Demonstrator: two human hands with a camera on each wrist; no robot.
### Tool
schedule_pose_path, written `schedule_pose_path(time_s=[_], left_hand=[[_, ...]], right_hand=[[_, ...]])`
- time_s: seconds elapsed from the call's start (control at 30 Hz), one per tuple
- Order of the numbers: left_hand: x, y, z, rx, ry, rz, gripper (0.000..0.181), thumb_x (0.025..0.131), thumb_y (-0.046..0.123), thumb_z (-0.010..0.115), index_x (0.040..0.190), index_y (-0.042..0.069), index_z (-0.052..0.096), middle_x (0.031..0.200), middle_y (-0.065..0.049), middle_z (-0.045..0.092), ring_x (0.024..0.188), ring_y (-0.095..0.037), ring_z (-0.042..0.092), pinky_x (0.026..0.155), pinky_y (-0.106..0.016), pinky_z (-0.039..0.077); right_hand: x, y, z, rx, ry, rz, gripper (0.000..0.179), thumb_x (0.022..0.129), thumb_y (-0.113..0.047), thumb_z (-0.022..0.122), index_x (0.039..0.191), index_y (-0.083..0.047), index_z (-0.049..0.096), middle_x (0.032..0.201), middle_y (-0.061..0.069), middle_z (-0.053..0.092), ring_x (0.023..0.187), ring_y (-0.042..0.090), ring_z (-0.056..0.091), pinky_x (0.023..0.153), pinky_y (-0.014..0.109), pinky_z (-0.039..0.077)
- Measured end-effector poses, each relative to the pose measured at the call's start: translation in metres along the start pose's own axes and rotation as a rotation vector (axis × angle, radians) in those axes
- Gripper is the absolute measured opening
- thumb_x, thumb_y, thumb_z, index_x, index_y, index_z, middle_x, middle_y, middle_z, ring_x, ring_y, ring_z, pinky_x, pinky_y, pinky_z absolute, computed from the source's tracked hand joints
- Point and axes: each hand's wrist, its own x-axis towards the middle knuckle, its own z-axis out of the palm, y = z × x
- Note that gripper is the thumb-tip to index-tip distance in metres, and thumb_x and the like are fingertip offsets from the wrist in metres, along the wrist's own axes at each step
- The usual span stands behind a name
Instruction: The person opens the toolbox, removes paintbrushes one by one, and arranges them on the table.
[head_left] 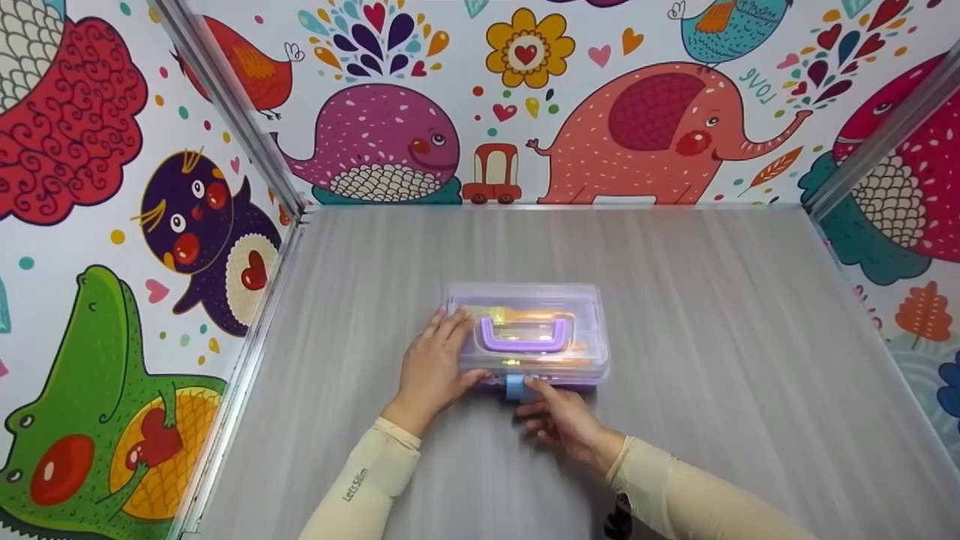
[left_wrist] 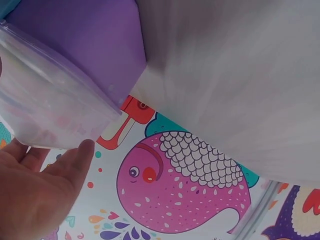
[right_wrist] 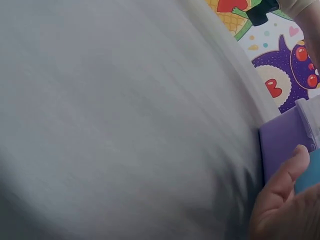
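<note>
Here, a clear-lidded purple plastic box [head_left: 589,330] sits on the table [head_left: 712,360], lid down, between both hands.
Orange and yellow contents [head_left: 536,315] show through the lid, under a purple handle [head_left: 525,346]; the left hand [head_left: 431,367], its fingers spread and fairly straight, rests against the box's left side, while the right hand [head_left: 566,424], fingers loosely bent, touches the blue latch [head_left: 514,387] at the front; beyond stands a wall panel printed with a coral elephant [head_left: 637,142].

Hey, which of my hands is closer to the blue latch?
Right. Your right hand is at the blue latch, apparently touching it; your left hand is farther left, at the left end of the clear lid.
</note>
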Motion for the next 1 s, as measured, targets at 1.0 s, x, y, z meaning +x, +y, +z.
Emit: schedule_pose_path(time_s=[1.0], left_hand=[[-0.001, 0.000, 0.000, -0.016, -0.012, -0.025, 0.080, 0.068, 0.049, 0.088, 0.132, 0.011, 0.062, 0.143, -0.009, 0.054, 0.135, -0.038, 0.044, 0.099, -0.054, 0.046]], right_hand=[[-0.005, -0.012, -0.016, -0.141, -0.150, 0.028, 0.040, 0.090, -0.031, 0.065, 0.116, -0.001, 0.061, 0.111, 0.016, 0.070, 0.080, 0.017, 0.068, 0.065, 0.028, 0.054]])
